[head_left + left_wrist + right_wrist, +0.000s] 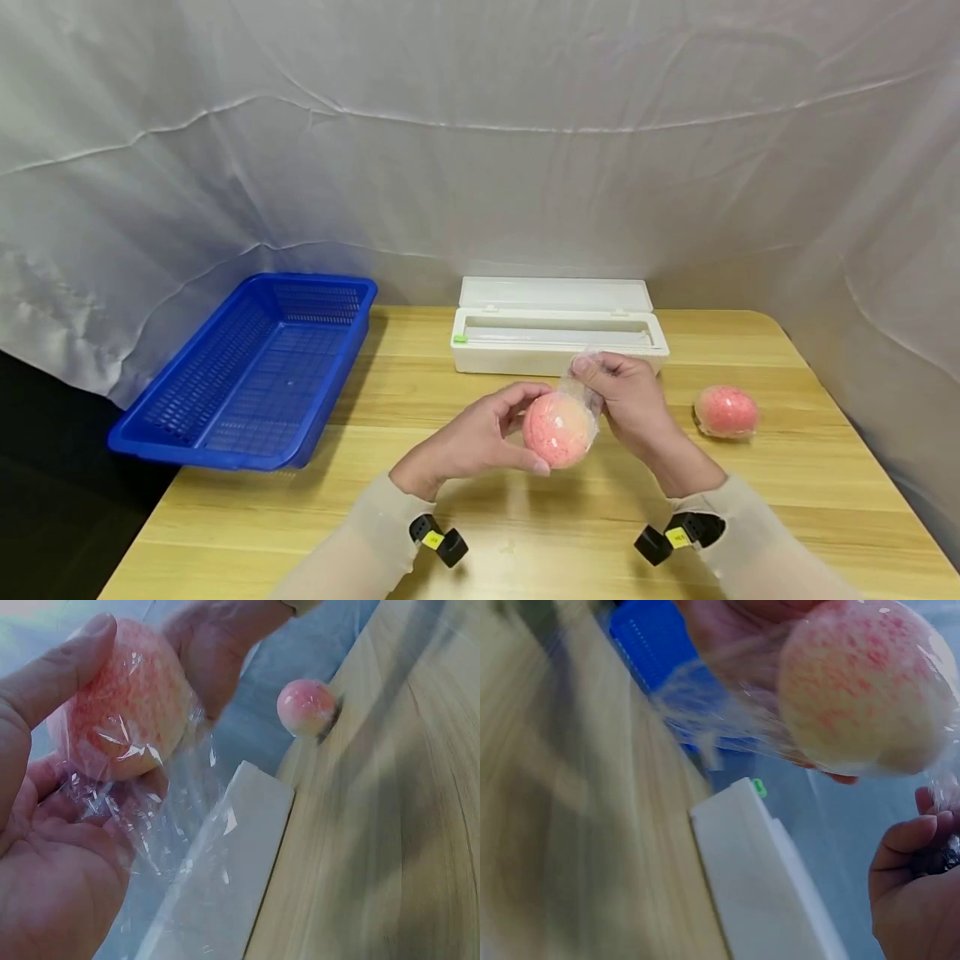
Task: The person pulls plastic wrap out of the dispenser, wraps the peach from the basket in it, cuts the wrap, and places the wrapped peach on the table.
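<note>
A pink and cream peach [557, 429] is held above the table in front of the body. My left hand [480, 425] grips it from the left, with the thumb and fingers curved round its sides. Clear cling film [180, 810] covers the peach, and loose, crinkled film trails from it in both wrist views. At the peach's upper right, my right hand [630, 400] pinches a gathered end of the film between thumb and fingers. A second peach [726, 412], its surface shiny with film, lies on the table to the right of that hand.
A white cling film dispenser [510, 360] stands behind the hands, its lid [555, 293] raised and a roll [555, 335] inside. On the left sits a blue plastic basket [210, 457] with perforated walls. Grey cloth [480, 192] hangs behind the wooden table [525, 550].
</note>
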### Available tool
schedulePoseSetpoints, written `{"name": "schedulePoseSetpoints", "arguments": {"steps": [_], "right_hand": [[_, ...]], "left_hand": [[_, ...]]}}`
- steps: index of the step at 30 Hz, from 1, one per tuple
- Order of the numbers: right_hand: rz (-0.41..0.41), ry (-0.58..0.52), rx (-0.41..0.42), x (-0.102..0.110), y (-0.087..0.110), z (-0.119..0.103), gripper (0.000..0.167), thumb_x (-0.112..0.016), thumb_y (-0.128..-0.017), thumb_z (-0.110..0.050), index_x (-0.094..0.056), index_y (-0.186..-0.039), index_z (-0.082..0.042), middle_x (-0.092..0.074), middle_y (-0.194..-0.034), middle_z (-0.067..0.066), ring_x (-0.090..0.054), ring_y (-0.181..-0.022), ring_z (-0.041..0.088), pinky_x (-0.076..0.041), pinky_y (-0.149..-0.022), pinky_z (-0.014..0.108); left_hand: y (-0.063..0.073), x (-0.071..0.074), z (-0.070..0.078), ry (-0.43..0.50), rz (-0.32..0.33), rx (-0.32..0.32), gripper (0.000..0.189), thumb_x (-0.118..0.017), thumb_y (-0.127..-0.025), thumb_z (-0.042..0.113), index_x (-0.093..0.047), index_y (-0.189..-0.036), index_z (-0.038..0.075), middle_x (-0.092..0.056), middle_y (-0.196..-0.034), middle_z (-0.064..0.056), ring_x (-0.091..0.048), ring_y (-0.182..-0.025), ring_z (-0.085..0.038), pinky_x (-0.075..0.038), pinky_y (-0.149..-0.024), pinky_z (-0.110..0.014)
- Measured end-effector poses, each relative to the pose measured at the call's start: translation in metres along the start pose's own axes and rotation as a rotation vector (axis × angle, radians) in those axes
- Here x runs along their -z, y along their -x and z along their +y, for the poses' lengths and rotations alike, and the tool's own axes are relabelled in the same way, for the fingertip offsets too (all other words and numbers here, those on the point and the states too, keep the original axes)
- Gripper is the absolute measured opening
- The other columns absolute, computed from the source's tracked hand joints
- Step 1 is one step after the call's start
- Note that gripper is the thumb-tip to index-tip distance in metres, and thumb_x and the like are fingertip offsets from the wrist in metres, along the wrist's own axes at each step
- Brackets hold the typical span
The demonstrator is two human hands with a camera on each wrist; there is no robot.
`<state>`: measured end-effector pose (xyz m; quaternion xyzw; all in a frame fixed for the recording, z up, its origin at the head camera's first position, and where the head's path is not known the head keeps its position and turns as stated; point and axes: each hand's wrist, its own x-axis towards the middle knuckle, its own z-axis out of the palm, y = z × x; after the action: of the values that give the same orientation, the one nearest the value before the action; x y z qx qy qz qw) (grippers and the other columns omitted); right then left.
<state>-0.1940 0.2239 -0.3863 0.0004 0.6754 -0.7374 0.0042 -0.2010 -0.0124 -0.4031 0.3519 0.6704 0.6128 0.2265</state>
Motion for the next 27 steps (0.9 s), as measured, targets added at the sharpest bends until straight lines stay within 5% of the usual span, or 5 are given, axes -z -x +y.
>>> {"name": "schedulePoseSetpoints", "arguments": {"steps": [11,16,22,27], "right_hand": [[-0.207,-0.066,-0.109,0.002,-0.004,0.013,0.024,-0.064,-0.107,-0.02,-0.077,-0.087,-0.018,-0.07,-0.086,-0.004,-0.066,-0.076,0.006,-0.06,-0.066,0.023],[-0.361,-0.129,-0.196,0.006,-0.002,0.012,0.021,-0.061,-0.108,-0.024,-0.078,-0.099,-0.015,-0.073,-0.099,0.0,-0.071,-0.087,0.01,-0.063,-0.077,0.027],[-0.521,-0.122,-0.297,0.016,-0.002,0.012,0.03,-0.055,-0.111,-0.034,-0.066,-0.121,-0.008,-0.071,-0.115,0.004,-0.07,-0.104,0.017,-0.062,-0.091,0.036],[-0.534,-0.027,-0.389,0.021,-0.002,0.012,0.05,-0.049,-0.111,-0.047,-0.056,-0.136,-0.004,-0.068,-0.122,0.008,-0.07,-0.109,0.023,-0.061,-0.092,0.041]], "left_hand": [[-0.007,0.0,0.005,-0.008,0.012,-0.003,0.079,-0.089,-0.079,-0.004,-0.049,-0.146,0.009,-0.055,-0.149,-0.005,-0.054,-0.14,-0.013,-0.041,-0.12,-0.028],[-0.008,0.001,0.007,-0.06,-0.029,-0.067,0.081,-0.092,-0.075,-0.003,-0.054,-0.144,0.013,-0.055,-0.149,-0.002,-0.053,-0.141,-0.014,-0.041,-0.12,-0.033],[-0.007,0.005,0.011,-0.43,-0.009,-0.194,0.08,-0.099,-0.07,0.015,-0.061,-0.139,0.026,-0.06,-0.146,0.012,-0.045,-0.142,-0.011,-0.037,-0.121,-0.043],[-0.006,0.008,0.01,-0.817,0.08,-0.371,0.079,-0.099,-0.07,0.025,-0.061,-0.138,0.025,-0.055,-0.149,0.003,-0.038,-0.145,-0.02,-0.033,-0.122,-0.049]]}}
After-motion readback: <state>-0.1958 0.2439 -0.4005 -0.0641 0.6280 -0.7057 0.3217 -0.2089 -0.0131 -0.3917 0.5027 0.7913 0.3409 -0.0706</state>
